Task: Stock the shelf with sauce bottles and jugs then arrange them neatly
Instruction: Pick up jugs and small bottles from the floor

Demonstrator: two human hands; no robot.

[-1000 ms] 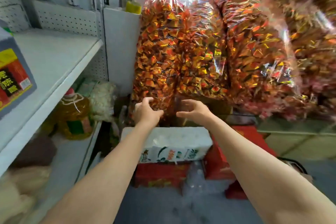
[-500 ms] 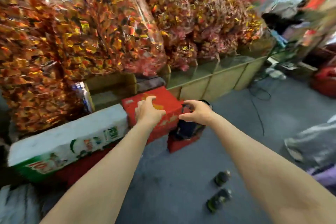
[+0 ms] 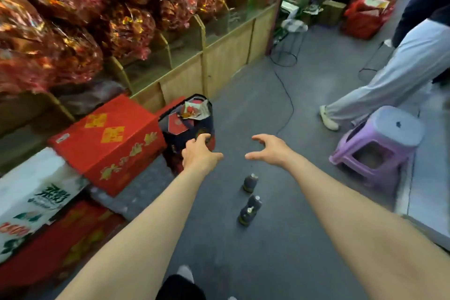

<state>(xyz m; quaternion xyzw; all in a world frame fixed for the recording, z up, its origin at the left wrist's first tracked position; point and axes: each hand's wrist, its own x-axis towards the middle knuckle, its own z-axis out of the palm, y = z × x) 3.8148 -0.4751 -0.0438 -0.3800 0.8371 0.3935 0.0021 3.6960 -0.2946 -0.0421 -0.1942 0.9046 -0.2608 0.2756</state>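
Three sauce bottles [image 3: 249, 198] stood close together on the floor [image 3: 280, 251]; both empty, spread hands, left hand [image 3: 198, 154] and right hand [image 3: 266, 150], risked toppling one by grabbing hastily.

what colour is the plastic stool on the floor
Light purple stool, with a paler top, seen in the head view.

Even, bright indoor light, soft shadows only. Heavy motion blur at left and right edges — the crinkly red-and-gold foil candy bags [image 3: 60, 19] smear, gold glints streaked. Wide-angle bend curves the pale wooden display counter [image 3: 219, 56]. Centre sharper — three small dark bottles [image 3: 249, 198] readable, slightly soft.
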